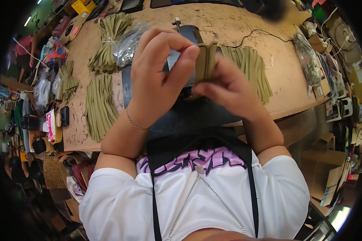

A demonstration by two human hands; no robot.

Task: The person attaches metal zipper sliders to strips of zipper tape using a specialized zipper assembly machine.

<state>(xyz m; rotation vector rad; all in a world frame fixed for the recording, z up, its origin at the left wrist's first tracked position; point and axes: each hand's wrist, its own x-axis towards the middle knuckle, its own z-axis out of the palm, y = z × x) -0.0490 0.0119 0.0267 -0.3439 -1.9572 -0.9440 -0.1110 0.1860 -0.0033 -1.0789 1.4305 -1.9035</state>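
An olive-green strip that looks like zipper tape is held up in front of my chest, folded or looped, with a darker line along it. At its upper left edge, my left hand pinches it between thumb and fingers. My right hand, a little blurred, has its fingers closed on the strip's lower right side. Behind and below both hands stands a dark machine with a metal post on top, mostly hidden by them. Rows of similar olive strips lie to the left and to the right.
A tied bundle of olive strips and a clear bag of small silvery pieces lie at the back left of the brown-covered table. A black cable crosses the back right. Plastic bags line the right edge.
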